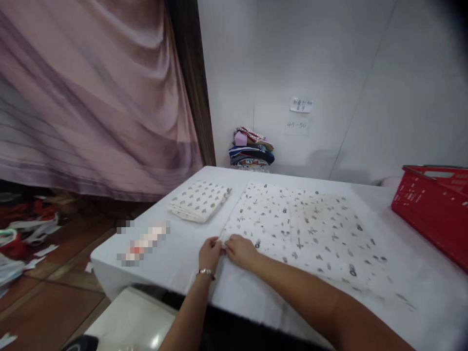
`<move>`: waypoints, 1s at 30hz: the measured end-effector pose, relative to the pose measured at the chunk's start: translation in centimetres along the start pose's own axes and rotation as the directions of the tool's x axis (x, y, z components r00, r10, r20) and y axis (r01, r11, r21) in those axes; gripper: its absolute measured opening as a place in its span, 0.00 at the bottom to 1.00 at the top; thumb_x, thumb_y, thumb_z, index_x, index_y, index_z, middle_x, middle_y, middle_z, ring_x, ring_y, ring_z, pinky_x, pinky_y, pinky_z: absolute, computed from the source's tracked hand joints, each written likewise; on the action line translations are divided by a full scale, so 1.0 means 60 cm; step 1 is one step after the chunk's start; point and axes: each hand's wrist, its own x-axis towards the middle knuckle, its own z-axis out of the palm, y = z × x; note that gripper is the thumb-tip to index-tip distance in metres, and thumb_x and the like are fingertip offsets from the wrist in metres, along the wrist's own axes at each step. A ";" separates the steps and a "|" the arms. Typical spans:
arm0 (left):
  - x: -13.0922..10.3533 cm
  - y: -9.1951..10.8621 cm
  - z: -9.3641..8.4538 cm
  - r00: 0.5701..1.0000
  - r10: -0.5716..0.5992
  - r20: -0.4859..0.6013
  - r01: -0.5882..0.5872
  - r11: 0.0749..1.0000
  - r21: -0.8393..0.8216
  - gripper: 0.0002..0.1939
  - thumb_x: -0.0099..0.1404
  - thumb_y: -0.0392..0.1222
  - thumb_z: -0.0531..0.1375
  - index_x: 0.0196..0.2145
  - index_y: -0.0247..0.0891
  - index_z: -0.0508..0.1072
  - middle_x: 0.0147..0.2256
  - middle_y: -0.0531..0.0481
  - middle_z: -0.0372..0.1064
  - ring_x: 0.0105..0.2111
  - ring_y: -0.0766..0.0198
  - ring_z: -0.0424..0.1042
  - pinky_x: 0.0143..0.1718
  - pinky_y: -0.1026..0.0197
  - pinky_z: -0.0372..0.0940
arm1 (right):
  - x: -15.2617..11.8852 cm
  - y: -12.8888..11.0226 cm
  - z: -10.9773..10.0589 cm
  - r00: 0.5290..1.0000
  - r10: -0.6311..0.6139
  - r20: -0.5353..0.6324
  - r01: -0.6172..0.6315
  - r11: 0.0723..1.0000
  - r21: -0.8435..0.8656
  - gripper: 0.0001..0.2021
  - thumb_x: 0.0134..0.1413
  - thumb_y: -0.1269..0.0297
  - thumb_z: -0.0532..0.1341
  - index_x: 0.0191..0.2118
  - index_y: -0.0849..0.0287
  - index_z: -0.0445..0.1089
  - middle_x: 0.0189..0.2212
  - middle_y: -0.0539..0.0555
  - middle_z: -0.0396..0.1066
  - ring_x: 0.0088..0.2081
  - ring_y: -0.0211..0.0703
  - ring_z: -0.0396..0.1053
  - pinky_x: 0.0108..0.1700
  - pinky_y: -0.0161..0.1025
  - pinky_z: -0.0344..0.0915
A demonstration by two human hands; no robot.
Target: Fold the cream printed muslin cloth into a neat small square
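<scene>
A white cloth with small dark prints (303, 224) lies spread on the white-covered table (175, 253). At its near left corner, my left hand (211, 253) pinches the edge with closed fingers; a bracelet circles that wrist. Close beside it, my right hand (241, 250) also grips the corner, its fingers bent inward. The two hands nearly touch. Left of the spread cloth rests a folded cream cloth with a leaf-like print (199, 201).
A red plastic basket (431, 209) stands at the table's right. Folded textiles (251, 148) are stacked beyond the far edge. A pixelated patch (144, 243) covers something at the left. A pink curtain (109, 97) hangs at left, and a white surface (127, 321) is below.
</scene>
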 end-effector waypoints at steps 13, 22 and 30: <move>-0.007 0.009 0.013 0.998 0.038 -0.045 -0.020 0.938 0.346 0.13 0.53 0.37 0.57 0.39 0.37 0.70 0.29 0.49 0.72 0.30 0.61 0.71 0.33 0.61 0.65 | -0.236 0.137 -0.068 0.995 0.101 0.023 -0.095 0.974 -0.208 0.16 0.63 0.63 0.47 0.46 0.59 0.69 0.43 0.59 0.68 0.44 0.47 0.61 0.44 0.40 0.56; -0.028 0.026 0.004 0.980 0.197 0.027 -0.170 0.758 0.629 0.11 0.56 0.40 0.55 0.38 0.39 0.69 0.38 0.44 0.71 0.39 0.55 0.69 0.39 0.56 0.61 | -0.275 0.142 -0.086 0.999 0.048 -0.022 -0.052 0.964 -0.260 0.18 0.63 0.64 0.46 0.46 0.60 0.70 0.43 0.59 0.68 0.43 0.46 0.61 0.44 0.40 0.57; -0.056 0.023 0.001 0.782 0.567 0.257 -0.559 0.456 0.693 0.10 0.61 0.41 0.54 0.39 0.40 0.72 0.43 0.45 0.66 0.43 0.56 0.65 0.42 0.57 0.60 | -0.241 0.124 -0.074 1.000 0.005 -0.018 -0.009 0.966 -0.257 0.16 0.63 0.65 0.47 0.42 0.59 0.72 0.40 0.58 0.69 0.41 0.44 0.61 0.42 0.39 0.56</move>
